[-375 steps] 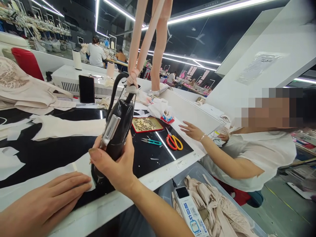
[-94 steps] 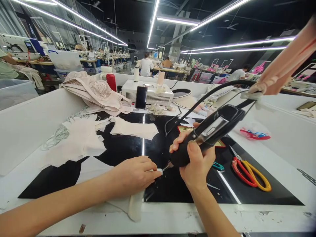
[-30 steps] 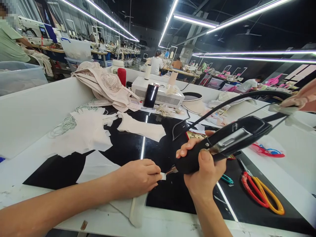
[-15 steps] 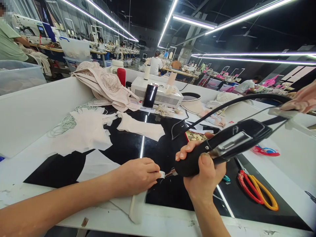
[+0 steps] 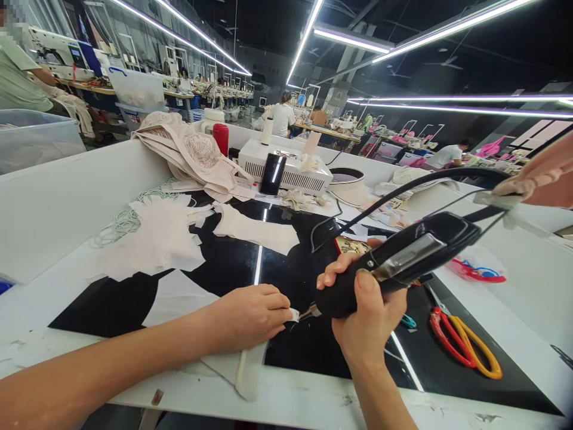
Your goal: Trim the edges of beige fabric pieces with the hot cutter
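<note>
I'm standing in a garment workshop, a large shared sewing floor. Over on the left a white sewing machine (image 5: 56,51) stands near a person in pale green (image 5: 20,74), and rows of workstations (image 5: 224,89) stretch away under long strip lights (image 5: 351,39). Clear plastic bins (image 5: 136,89) sit about. The near tabletop (image 5: 308,391) carries cut pale cloth (image 5: 154,233), beige lacy garment parts (image 5: 179,149), a thread cone (image 5: 267,131) and big scissors (image 5: 465,343), with a corded black hand tool (image 5: 403,260) above it.

White bench (image 5: 308,397), scuffed along the front, glossy black sheet (image 5: 299,272) on top. Sheet carries pale fabric cutouts (image 5: 259,231), red-and-yellow-handled scissors (image 5: 442,323). Behind it, on bench: vented white box (image 5: 253,154), sun visor (image 5: 347,191).
</note>
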Motion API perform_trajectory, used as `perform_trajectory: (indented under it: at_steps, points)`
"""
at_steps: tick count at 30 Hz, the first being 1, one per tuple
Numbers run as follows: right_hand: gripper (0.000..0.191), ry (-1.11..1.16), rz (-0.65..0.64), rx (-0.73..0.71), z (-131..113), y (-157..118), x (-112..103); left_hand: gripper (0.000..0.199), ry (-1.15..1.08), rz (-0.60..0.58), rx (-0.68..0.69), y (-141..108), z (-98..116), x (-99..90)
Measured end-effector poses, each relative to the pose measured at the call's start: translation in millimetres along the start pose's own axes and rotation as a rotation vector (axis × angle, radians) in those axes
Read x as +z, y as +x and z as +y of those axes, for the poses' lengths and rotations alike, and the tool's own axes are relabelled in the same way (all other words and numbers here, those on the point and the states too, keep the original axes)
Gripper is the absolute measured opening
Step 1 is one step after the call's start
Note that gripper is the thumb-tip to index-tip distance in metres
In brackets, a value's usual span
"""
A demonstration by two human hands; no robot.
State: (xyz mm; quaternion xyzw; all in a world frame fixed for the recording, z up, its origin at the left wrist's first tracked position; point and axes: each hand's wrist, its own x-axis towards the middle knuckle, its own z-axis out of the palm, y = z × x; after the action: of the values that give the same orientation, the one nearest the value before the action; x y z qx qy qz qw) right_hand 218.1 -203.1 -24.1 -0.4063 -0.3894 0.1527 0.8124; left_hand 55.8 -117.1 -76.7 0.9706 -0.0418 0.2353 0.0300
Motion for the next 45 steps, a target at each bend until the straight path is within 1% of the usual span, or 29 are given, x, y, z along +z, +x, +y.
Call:
perform_trajectory:
  at_steps: [8,13,17,23,27,32,35,40,45]
  points:
    - [0.040,0.024,0.000,0.002,-3,-4,-1,0.019,-0.071,-0.030,-0.034,-2,-3,2.9]
    - [0.037,0.040,0.036,-0.044,-6,1,0,0.019,-0.056,-0.046,-0.025,-2,-2,0.1]
    - [0.037,0.057,0.049,-0.050,-1,5,2,0.019,-0.043,-0.047,-0.026,-2,-2,-0.6]
    - [0.042,0.025,0.049,-0.041,7,3,3,0.020,-0.062,-0.027,-0.030,-2,-1,-0.1]
    - [0.040,0.029,0.035,-0.050,9,3,1,0.019,-0.075,-0.017,-0.024,-3,-3,-0.4]
    - [0.040,0.018,0.022,-0.054,9,3,0,0.013,-0.055,-0.044,-0.005,-6,-3,-3.1]
    - [0.042,0.005,0.018,-0.052,8,3,-1,0.014,-0.019,-0.057,-0.013,-9,-2,-6.3]
    - [0.043,-0.003,0.021,-0.056,8,3,0,0.021,-0.027,-0.030,-0.055,-19,0,-10.1]
    - [0.042,0.010,0.027,-0.059,6,3,1,0.024,-0.019,0.013,-0.083,-26,4,-9.2]
